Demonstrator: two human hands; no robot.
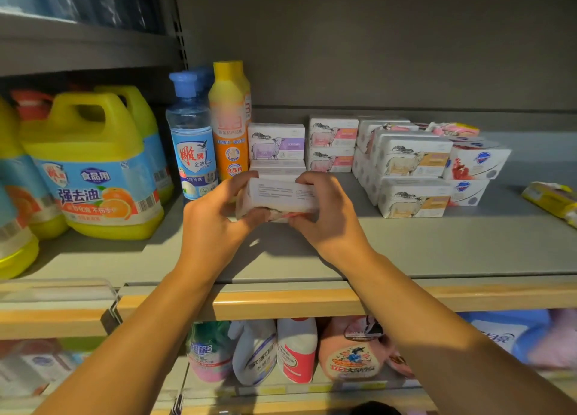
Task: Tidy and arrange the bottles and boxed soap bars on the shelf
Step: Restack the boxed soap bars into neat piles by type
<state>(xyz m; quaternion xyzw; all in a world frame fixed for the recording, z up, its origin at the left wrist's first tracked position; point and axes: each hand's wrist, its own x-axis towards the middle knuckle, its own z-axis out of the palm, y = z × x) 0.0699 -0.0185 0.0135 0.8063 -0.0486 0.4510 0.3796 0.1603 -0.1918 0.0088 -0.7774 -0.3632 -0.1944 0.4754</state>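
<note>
**Both hands on one soap box at the shelf front**

Left hand (215,217) and right hand (324,214) both grip a white soap box (278,196) — fingers curled round its ends, thumbs on top. Box is tilted, printed back panel facing the camera, held just above the grey shelf (406,246), in front of the purple-label soap stack (276,142). Whether its lower edge touches the shelf, cannot tell.

Behind the held box: purple-label boxes stacked, top one showing a sheep picture. Just right of them, pink-label soap boxes (332,144), two high. Further right, tan-label soap boxes (412,174) in a stack angled toward the camera, with more white boxes behind. Touching their right side, red-and-white soap boxes (476,164) with a blue shield logo, two high. A pink wrapped pack (456,129) lies on top at the back. Yellow packet (552,200) lies well apart at the far right edge.

Left of the soap: orange bottle with yellow cap (229,124) upright, a second one behind it. Just beside, clear blue-cap bottle (190,139), upright, another blue cap behind. Further left — yellow detergent jugs (93,171) with handles, in rows, labels forward.

Lower shelf (281,302) below holds spray bottles and refill pouches, partly hidden by both forearms.
</note>
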